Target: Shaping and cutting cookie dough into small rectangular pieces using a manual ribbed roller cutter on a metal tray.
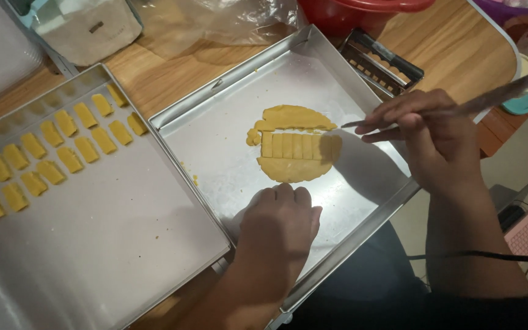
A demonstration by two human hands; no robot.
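Right, the right hand (426,131) has its fingers pinched around a long thin metal blade (459,107), thumb underneath and fingertips on top, a grip that looks chosen for fine control near the tip. The blade's long axis runs from upper right down to lower left, its tip pointing at the right edge of the flattened yellow dough (297,143), touching it or just short of it; I cannot tell which. The left hand (279,223) lies flat, fingers pressed together, palm down on the bare floor of the metal tray (227,140), just below the dough and apart from it, seemingly bracing the tray so that it does not slide.

The dough sits near the middle of that tray, roughly round, with a band across its centre scored into small upright rectangles side by side; the band runs left to right, and uncut crescents remain above and below.

Moving outward, a second tray (117,244) butts against the left side, holding cut dough pieces (50,156) lined up in diagonal rows at its far end. Beyond, a ridged metal cutter (381,61) and a red bowl (362,12) rest on the wooden table (166,73).
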